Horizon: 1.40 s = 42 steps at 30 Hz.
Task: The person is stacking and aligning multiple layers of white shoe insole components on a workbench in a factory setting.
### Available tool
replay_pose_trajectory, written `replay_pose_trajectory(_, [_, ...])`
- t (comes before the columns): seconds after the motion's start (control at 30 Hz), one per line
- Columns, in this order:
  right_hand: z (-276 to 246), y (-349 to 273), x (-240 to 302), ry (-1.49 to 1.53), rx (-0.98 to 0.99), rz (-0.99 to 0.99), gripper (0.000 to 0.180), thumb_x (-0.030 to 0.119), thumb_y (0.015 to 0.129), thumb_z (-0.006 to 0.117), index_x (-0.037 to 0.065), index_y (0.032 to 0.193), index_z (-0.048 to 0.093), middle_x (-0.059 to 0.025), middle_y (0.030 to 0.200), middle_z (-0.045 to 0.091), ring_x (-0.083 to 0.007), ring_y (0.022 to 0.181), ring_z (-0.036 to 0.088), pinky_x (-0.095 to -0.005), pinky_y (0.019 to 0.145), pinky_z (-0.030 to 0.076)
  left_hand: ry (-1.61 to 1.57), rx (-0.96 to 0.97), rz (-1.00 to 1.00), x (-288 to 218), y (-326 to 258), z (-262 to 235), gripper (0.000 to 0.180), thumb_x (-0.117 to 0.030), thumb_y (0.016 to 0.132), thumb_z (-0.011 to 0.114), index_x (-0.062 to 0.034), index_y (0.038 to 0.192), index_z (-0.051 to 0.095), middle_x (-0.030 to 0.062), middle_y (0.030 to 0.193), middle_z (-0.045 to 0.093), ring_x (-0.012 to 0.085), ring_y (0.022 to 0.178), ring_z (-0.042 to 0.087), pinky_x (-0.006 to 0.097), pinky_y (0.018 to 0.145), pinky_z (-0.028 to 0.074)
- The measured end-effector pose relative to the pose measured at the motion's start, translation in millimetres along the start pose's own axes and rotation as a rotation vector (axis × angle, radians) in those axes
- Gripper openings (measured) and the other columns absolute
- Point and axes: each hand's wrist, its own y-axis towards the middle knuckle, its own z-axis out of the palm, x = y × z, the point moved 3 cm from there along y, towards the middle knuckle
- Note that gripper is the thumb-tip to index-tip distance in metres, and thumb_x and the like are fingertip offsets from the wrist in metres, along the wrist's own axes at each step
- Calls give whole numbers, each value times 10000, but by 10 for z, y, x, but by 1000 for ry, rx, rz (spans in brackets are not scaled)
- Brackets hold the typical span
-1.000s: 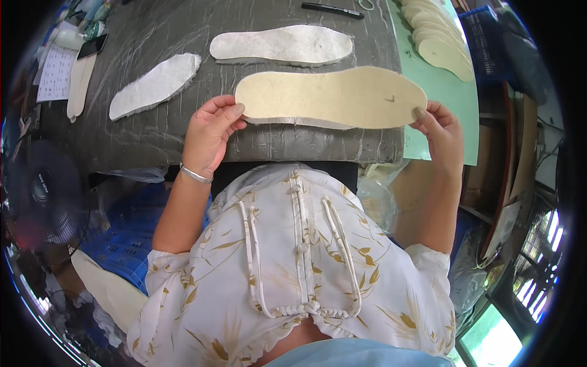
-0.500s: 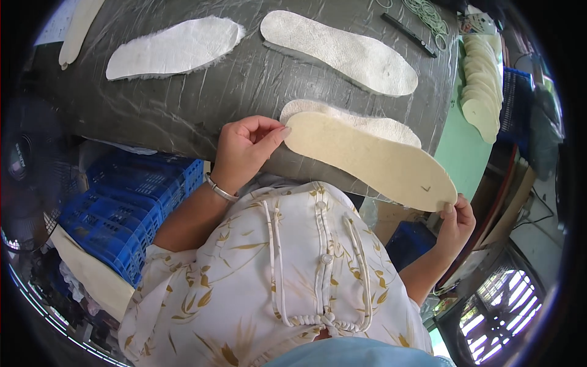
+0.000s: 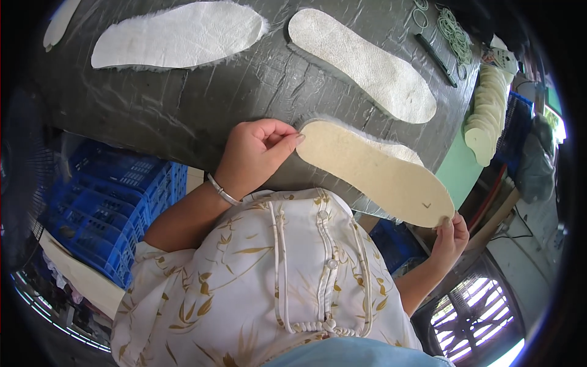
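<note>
Two white insoles uncovered, 11 and 1 o'clock; third unevenly overlapped by cream insole, pinched by both grips.

Wears a smooth silver bangle just behind the left hand. Has a loose white sleeve ending well behind the same hand, near the elbow. Wears, farther back from it, a white blouse printed with golden-brown leaves and thin stems. Shows round pale buttons down the front between white cords, with a braided white trim below. Shows pale blue fabric farthest from the hand.
</note>
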Motion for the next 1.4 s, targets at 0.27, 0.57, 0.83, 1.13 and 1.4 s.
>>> replay_pose_trajectory(0.27, [32, 9, 27, 5, 5, -2, 189, 159, 835, 699, -13, 844, 621, 24, 714, 503, -41, 598, 409, -187, 534, 298, 22, 5, -5, 7, 19, 11, 115, -89, 836, 696, 25, 852, 684, 3, 637, 632, 10, 510, 497, 178, 427, 365])
replay_pose_trajectory(0.57, [-22, 29, -43, 40, 30, -7, 205, 161, 824, 709, -20, 880, 633, 16, 735, 530, -47, 605, 430, -186, 535, 305, 71, -30, 8, -1, 31, 37, 107, -85, 834, 692, 21, 837, 685, 6, 618, 628, 10, 495, 490, 181, 419, 355])
replay_pose_trajectory(0.83, [55, 77, -37, 75, 104, -23, 138, 93, 854, 649, -32, 891, 604, -33, 849, 555, -76, 707, 482, -205, 631, 379, 112, -41, -80, 27, 51, 51, 126, -89, 844, 683, 33, 875, 680, 9, 622, 591, 10, 439, 447, 175, 364, 320])
replay_pose_trajectory(1.13, [134, 210, -286, 143, 79, 92, 124, 65, 903, 601, -44, 961, 602, -94, 1053, 619, -142, 934, 563, -263, 842, 439, 187, -37, -231, -40, 22, 53, 140, -89, 865, 666, 41, 917, 666, 15, 622, 575, 17, 428, 437, 175, 369, 324])
replay_pose_trajectory(1.4, [200, 337, -567, 169, 44, 254, 172, 107, 899, 632, -44, 980, 626, -40, 885, 638, -89, 799, 566, -234, 755, 452, 194, -65, -285, -61, 20, 44, 107, -57, 855, 670, 40, 900, 665, 20, 604, 583, 29, 433, 466, 182, 383, 346])
